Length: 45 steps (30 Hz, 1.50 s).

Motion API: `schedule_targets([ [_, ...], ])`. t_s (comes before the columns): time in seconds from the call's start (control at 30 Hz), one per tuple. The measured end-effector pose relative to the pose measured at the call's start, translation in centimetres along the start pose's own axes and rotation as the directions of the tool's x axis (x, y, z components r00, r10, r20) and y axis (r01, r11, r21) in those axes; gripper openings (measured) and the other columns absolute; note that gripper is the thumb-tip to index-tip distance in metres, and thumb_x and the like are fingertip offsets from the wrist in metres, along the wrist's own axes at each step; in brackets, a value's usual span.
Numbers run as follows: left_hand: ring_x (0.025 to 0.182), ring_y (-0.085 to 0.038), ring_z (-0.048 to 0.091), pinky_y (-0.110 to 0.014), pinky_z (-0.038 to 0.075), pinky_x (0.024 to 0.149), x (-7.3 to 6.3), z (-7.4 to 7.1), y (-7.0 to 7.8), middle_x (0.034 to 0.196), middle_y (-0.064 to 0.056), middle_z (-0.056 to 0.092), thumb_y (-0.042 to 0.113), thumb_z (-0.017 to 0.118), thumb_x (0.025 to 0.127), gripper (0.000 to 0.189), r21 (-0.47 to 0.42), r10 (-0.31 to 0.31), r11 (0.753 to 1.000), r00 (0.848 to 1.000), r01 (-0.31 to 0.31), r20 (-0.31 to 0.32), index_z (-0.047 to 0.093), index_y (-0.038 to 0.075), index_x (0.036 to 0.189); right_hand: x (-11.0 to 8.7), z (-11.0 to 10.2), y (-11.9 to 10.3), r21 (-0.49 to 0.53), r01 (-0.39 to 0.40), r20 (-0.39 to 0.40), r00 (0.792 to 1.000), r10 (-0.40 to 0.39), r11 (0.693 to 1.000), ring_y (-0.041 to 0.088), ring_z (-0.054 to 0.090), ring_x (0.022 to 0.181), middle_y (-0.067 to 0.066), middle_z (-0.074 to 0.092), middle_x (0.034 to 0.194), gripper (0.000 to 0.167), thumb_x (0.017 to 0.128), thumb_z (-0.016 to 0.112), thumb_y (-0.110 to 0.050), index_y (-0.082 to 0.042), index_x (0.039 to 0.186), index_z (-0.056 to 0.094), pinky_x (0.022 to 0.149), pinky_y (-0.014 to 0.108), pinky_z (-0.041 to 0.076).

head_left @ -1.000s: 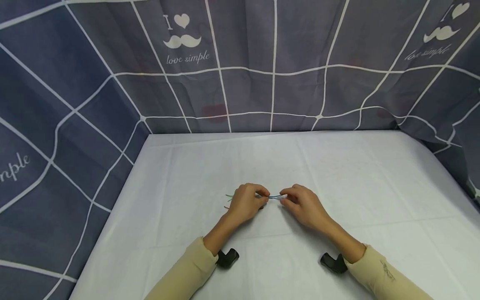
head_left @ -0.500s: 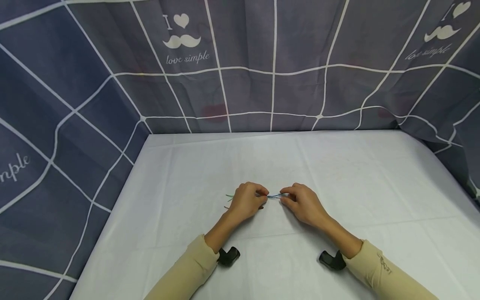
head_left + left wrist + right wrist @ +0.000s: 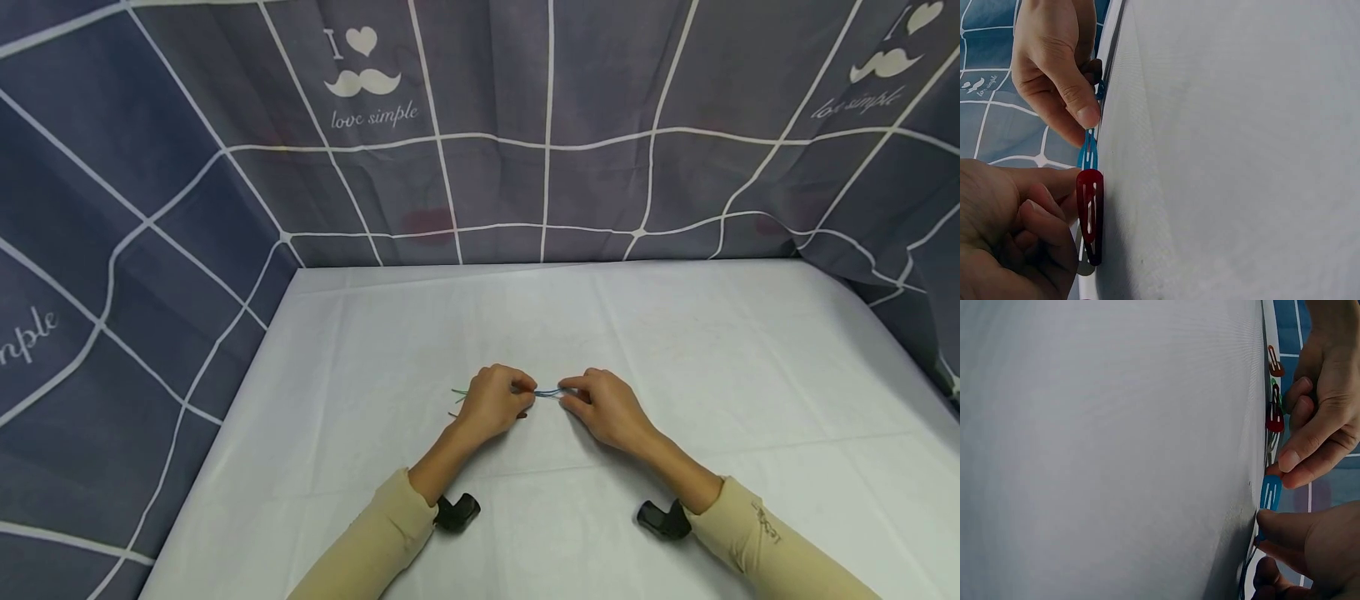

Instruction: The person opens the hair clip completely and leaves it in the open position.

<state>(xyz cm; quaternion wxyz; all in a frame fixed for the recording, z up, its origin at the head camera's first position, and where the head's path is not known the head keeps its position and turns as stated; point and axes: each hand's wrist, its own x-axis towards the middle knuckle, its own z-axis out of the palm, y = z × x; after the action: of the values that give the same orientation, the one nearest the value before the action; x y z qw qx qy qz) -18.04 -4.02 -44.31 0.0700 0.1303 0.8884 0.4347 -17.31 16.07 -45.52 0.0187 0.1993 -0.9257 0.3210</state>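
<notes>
A blue snap hair clip (image 3: 547, 392) spans the gap between both hands, just over the white table. The left hand (image 3: 492, 404) pinches its left end between thumb and finger. At the other end, the right hand (image 3: 603, 410) holds the same clip with thumb and fingertips. In the left wrist view a dark red snap clip (image 3: 1090, 212) lies by the left hand's curled fingers. Green hair clips (image 3: 459, 391) show past the back of the left hand. An orange clip (image 3: 1275, 362) sits farther off in the right wrist view. Part of the blue clip is hidden by fingers.
A white cloth (image 3: 585, 317) covers the table. Dark checked curtains (image 3: 495, 183) rise along its back and sides. Black wrist mounts (image 3: 457, 513) hang below both forearms. A dark blue clip-like piece (image 3: 1246, 569) shows beneath the right hand in the right wrist view.
Both hands stay almost in place with the blue hair clip between them. The right forearm has shifted very slightly to the left.
</notes>
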Motion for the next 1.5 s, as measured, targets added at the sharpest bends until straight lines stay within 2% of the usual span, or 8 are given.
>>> schedule_targets([
  [0.23, 0.050, -0.002, 0.060, -0.021, 0.049, 0.052, 0.24, 0.10, 0.18, 0.086, -0.006, 0.073, 0.004, 0.071, 0.089, 0.013, 0.050, 0.014, 0.999, 1.000, -0.014, -0.002, 0.076, 0.002, 0.101, 0.14, 0.19, 0.03, -0.011, 0.007, -0.004, 1.000, -0.007, 1.000, 0.013, 0.039, 0.061, -0.004, 0.045, 0.066, 0.024, 0.085, 0.076, -0.005, 0.000, 0.108, 0.075, 0.055, 0.028, 0.034],
  [0.47, 0.060, -0.005, 0.056, -0.024, 0.046, 0.065, 0.30, 0.19, 0.52, 0.089, 0.000, 0.074, 0.010, 0.074, 0.088, 0.014, 0.160, 0.023, 0.987, 1.000, -0.020, -0.015, 0.078, 0.007, 0.102, 0.18, 0.32, 0.05, 0.004, 0.009, -0.002, 1.000, -0.009, 1.000, 0.013, 0.039, 0.061, -0.004, 0.045, 0.066, 0.025, 0.085, 0.075, -0.004, 0.001, 0.109, 0.074, 0.056, 0.029, 0.034],
  [0.73, 0.073, -0.009, 0.059, -0.025, 0.046, 0.068, 0.32, 0.25, 0.50, 0.090, 0.002, 0.074, 0.011, 0.075, 0.087, 0.015, 0.187, 0.033, 0.982, 0.999, -0.028, -0.024, 0.078, 0.008, 0.101, 0.15, 0.26, 0.03, 0.003, 0.005, 0.001, 1.000, -0.005, 1.000, 0.013, 0.039, 0.061, -0.005, 0.045, 0.066, 0.024, 0.085, 0.075, -0.005, 0.000, 0.109, 0.074, 0.056, 0.029, 0.034],
  [1.0, 0.066, -0.008, 0.056, -0.024, 0.045, 0.063, 0.33, 0.29, 0.51, 0.088, 0.002, 0.073, 0.011, 0.075, 0.087, 0.014, 0.181, 0.031, 0.983, 0.999, -0.025, -0.028, 0.078, 0.009, 0.100, 0.10, 0.21, 0.06, 0.004, 0.007, -0.001, 1.000, -0.007, 1.000, 0.013, 0.038, 0.061, -0.005, 0.045, 0.065, 0.024, 0.085, 0.075, -0.005, 0.001, 0.109, 0.074, 0.056, 0.029, 0.034],
  [1.5, 0.087, -0.013, 0.065, -0.029, 0.050, 0.076, 0.25, 0.29, 0.58, 0.093, 0.002, 0.074, 0.013, 0.075, 0.088, 0.015, 0.183, 0.044, 0.983, 0.998, -0.037, -0.034, 0.078, 0.009, 0.102, -0.03, 0.09, 0.06, 0.020, 0.020, -0.025, 0.999, -0.020, 1.000, 0.012, 0.040, 0.062, -0.005, 0.046, 0.066, 0.026, 0.083, 0.078, -0.007, -0.001, 0.108, 0.074, 0.058, 0.029, 0.035],
])
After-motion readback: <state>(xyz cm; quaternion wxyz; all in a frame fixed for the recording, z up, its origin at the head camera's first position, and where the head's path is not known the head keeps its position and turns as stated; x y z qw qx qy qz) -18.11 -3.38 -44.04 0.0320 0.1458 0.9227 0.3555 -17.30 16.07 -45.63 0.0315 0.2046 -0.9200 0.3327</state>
